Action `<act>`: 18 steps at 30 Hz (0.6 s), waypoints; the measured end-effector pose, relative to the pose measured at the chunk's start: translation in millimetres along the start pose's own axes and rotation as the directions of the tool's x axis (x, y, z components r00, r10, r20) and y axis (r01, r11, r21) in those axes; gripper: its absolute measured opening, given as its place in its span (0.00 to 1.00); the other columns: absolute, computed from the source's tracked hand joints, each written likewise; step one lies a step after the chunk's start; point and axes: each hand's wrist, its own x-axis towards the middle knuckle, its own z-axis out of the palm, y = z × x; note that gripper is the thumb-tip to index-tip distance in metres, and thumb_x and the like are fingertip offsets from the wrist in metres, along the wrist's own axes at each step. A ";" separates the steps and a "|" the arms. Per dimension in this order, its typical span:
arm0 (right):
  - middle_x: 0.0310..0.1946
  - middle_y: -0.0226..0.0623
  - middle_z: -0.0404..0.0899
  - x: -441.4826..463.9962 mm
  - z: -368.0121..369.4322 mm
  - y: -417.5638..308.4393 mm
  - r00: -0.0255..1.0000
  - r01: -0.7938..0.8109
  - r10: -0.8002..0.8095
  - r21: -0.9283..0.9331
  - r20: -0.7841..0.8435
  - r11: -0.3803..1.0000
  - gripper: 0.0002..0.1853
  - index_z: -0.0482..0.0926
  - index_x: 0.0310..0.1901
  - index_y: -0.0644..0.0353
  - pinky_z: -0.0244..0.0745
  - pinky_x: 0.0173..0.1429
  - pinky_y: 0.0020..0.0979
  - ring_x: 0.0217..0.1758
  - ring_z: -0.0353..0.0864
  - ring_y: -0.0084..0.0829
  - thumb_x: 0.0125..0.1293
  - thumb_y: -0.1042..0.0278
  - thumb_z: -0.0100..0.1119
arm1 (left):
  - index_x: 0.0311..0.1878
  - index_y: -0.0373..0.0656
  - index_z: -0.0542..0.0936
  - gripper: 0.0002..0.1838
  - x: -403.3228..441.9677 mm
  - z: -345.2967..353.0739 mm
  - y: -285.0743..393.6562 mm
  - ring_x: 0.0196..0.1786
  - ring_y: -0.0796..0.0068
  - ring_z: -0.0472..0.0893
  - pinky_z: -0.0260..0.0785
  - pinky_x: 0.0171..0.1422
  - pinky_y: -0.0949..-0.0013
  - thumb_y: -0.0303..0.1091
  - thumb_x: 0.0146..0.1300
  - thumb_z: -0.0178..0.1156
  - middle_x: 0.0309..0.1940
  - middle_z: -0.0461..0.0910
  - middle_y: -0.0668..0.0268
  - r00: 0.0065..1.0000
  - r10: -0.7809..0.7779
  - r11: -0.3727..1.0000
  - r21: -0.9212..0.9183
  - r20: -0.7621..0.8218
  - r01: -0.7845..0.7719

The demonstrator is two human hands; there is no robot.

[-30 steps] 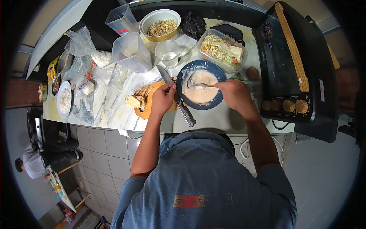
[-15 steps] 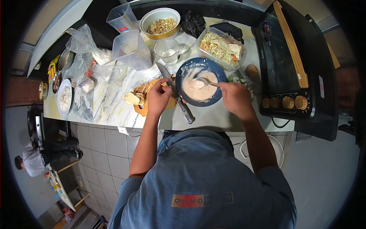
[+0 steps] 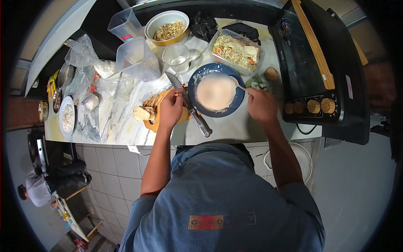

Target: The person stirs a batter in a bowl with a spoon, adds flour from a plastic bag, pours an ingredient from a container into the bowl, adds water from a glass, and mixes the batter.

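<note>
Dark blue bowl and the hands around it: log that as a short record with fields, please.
Bowl: dark blue, holding pale mixture, blurred
Right hand: gripping spoon over bowl's right rim
Left hand: left of bowl, over cutting board; grip unclear
Knife: between left hand and bowl
Behind bowl: clear plastic container of shredded vegetables

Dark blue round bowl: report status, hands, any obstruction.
Right hand gripping slim-handled spoon; left hand beside dark-handled steel knife, contact unclear. Dark blue round bowl holding creamy pale mixture. Knife close along bowl's left, possibly obstructing.
</note>
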 end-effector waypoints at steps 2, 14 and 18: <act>0.36 0.43 0.85 -6.4 20.1 0.8 0.999 -0.026 0.024 0.133 0.023 0.991 0.13 0.85 0.47 0.50 0.78 0.46 0.46 0.41 0.84 0.48 0.65 0.65 0.54 | 0.54 0.34 0.78 0.13 0.0 -0.1 -5.8 0.28 0.81 0.79 0.71 0.37 0.74 0.29 0.70 0.54 0.25 0.80 0.66 0.999 0.055 0.998 -0.014 0.002 -0.055; 0.27 0.41 0.82 -40.7 26.0 -31.4 0.987 0.119 -0.102 0.146 -0.124 0.982 0.11 0.87 0.43 0.52 0.78 0.39 0.42 0.31 0.83 0.45 0.62 0.69 0.56 | 0.52 0.35 0.80 0.14 -0.5 -7.5 -14.7 0.28 0.85 0.70 0.64 0.34 0.76 0.27 0.67 0.54 0.24 0.74 0.72 0.997 0.077 0.997 0.022 0.010 -0.077; 0.28 0.41 0.82 -18.2 32.7 -42.3 0.988 0.050 -0.035 0.101 -0.152 0.994 0.11 0.87 0.43 0.51 0.78 0.40 0.43 0.33 0.83 0.45 0.62 0.68 0.56 | 0.53 0.35 0.81 0.14 -1.5 -8.6 -14.9 0.28 0.86 0.70 0.64 0.33 0.76 0.27 0.68 0.52 0.24 0.74 0.72 0.998 0.053 0.999 -0.004 0.033 -0.053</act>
